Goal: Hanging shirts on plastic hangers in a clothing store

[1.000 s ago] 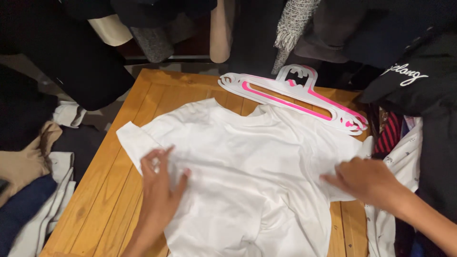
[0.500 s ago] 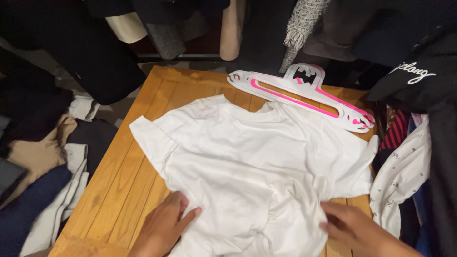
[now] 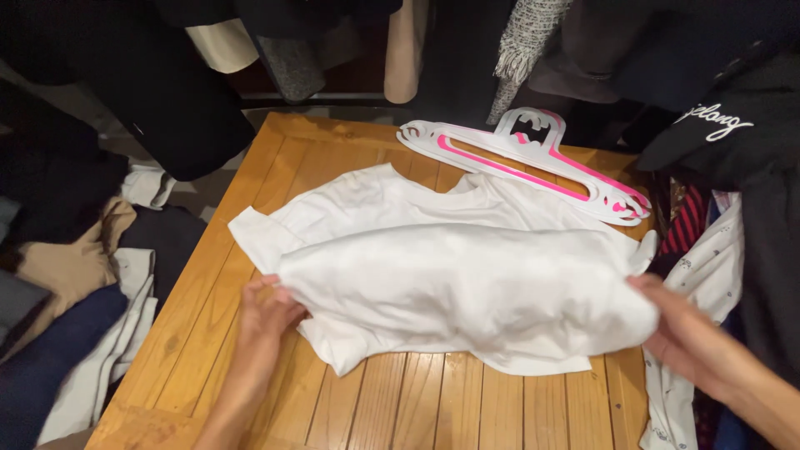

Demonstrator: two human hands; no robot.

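White T-shirt point(image 3: 450, 275) lies across the middle of the wooden worktop point(image 3: 208, 283), neckline toward the far edge. Lower half is doubled up over the chest; the folded edge runs side to side across the shirt. A raw hem edge shows below the fold on the near side.

Left hand point(image 3: 267, 312) is at the left end of the fold, fingers tucked under the cloth, thumb on top: grip narrow, closed on the shirt's edge. Right hand point(image 3: 679, 329) is at the right end of the fold, at the worktop's right edge; fingers are curled into the cloth, grip closed on the shirt.

Left sleeve lies flat on the worktop, just beyond the left hand.

White-and-pink plastic hanger point(image 3: 533, 162) lies on the far part of the worktop, beyond the neckline, slanted down to the right; whether it touches the shirt cannot be told.

Dark garments point(image 3: 167, 92) hang beyond the worktop. Heaped clothes point(image 3: 75, 283) lie to the left. A white patterned cloth point(image 3: 708, 258) hangs at the right.
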